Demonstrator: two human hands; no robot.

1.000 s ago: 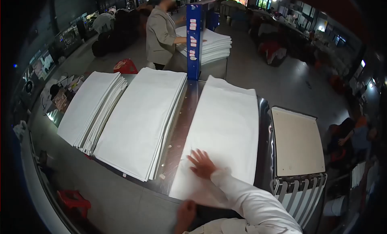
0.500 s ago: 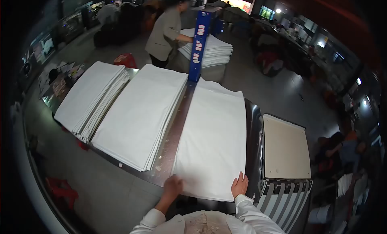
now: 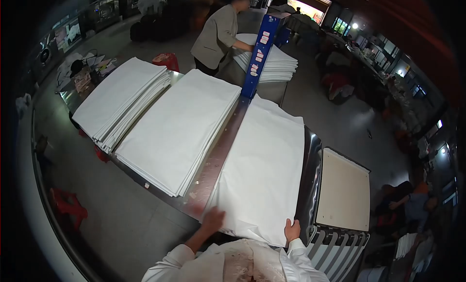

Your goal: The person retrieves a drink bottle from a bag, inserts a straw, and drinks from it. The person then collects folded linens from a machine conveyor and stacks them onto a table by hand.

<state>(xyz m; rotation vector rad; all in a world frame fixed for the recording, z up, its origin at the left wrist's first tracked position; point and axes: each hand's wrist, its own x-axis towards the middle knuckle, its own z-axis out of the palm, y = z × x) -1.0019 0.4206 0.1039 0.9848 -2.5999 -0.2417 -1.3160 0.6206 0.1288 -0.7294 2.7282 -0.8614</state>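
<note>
A large white cloth (image 3: 262,170) lies spread over the right part of the metal table, creased along its near edge. My left hand (image 3: 212,221) is at its near left corner, slightly blurred, with the fingers curled in against the fabric. At the near right corner, my right hand (image 3: 292,231) grips the edge, thumb uppermost and the other fingers partly hidden. Left of this cloth lies a stack of white cloths (image 3: 179,131), and beyond it a second stack of white cloths (image 3: 121,100).
A blue post (image 3: 260,56) rises at the table's far edge. Behind it a person (image 3: 216,39) stands by another white pile (image 3: 279,66). To the right are a beige board (image 3: 343,192) and a striped belt section (image 3: 337,250). A red stool (image 3: 69,209) stands at left.
The view has shifted, moving the scene within the picture. The cloth's near edge and left side have become more wrinkled. My right hand's fingers have closed around the cloth's edge.
</note>
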